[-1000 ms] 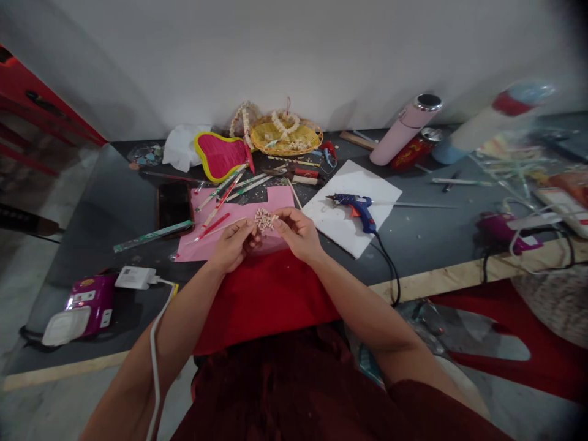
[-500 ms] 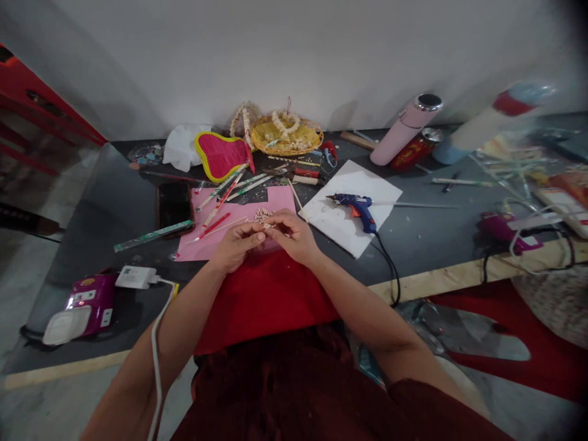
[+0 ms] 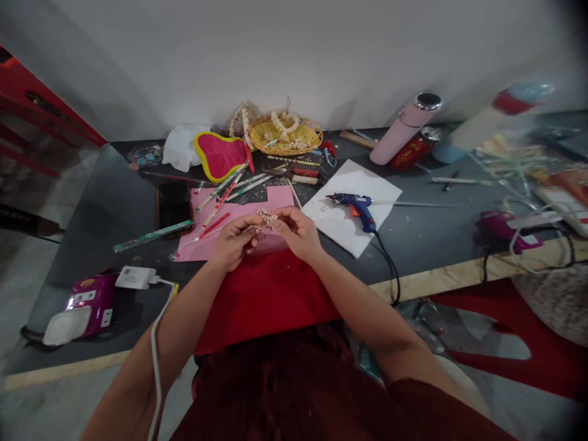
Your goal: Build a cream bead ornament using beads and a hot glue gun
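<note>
Between my two hands is a small cluster of pale, bead-like pieces [image 3: 265, 217], too small to make out in detail. My left hand [image 3: 234, 242] pinches its left side with thumb and fingers. From the right, my right hand [image 3: 298, 234] grips the cluster's other edge between thumb and forefinger. Both hands are above a pink sheet [image 3: 248, 211] at the table's near side. On that sheet, left of my hands, lie thin sticks and a red strip [image 3: 215, 226]. A blue glue gun [image 3: 361, 208] rests on a white board [image 3: 340, 229] to the right.
Along the wall stand a yellow basket [image 3: 287, 136], a red heart-shaped piece with yellow rim [image 3: 221, 157], a pink flask [image 3: 404, 131] and a red can [image 3: 417, 148]. A phone [image 3: 174, 208] lies left. A white cable [image 3: 155, 349] runs from a charger [image 3: 135, 277] over my left forearm.
My hands have turned and drawn slightly apart, so the bead cluster between them shows more. The other things on the table have stayed in place.
</note>
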Demonstrator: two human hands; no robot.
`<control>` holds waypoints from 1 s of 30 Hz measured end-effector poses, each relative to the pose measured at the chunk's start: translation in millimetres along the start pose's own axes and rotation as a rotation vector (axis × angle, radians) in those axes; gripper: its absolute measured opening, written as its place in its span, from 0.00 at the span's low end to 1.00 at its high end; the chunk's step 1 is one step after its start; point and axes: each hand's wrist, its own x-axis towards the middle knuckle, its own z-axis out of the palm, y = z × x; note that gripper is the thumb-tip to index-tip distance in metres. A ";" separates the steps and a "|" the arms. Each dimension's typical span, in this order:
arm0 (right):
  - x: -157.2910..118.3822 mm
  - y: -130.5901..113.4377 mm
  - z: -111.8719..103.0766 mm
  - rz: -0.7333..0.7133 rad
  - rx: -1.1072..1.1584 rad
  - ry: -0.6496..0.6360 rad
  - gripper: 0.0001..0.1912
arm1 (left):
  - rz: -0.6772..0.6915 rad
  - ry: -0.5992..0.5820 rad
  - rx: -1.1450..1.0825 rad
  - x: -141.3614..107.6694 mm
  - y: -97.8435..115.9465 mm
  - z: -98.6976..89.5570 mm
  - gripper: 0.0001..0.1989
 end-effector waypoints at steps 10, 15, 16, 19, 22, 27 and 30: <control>-1.2 -2.8 2.6 -0.206 -0.155 -0.158 0.12 | -0.088 0.027 0.054 -2.3 3.4 0.3 0.13; -1.1 -1.0 2.2 -0.218 -0.165 -0.158 0.11 | -0.088 0.016 0.074 -2.2 4.3 0.8 0.12; -1.0 -0.9 2.0 -0.219 -0.163 -0.155 0.11 | -0.083 0.009 0.076 -2.1 4.3 0.7 0.12; -0.9 -0.1 1.8 -0.233 -0.164 -0.150 0.10 | -0.079 -0.015 0.075 -1.8 4.2 0.4 0.12; -1.0 0.7 2.1 -0.251 -0.181 -0.154 0.11 | -0.074 -0.019 0.074 -1.3 3.9 0.7 0.12; -1.4 1.2 3.3 -0.242 -0.172 -0.146 0.13 | -0.054 -0.011 0.067 -1.0 3.2 1.3 0.11; -1.8 2.0 4.1 -0.244 -0.168 -0.146 0.13 | -0.047 0.002 0.070 -0.8 2.4 1.3 0.10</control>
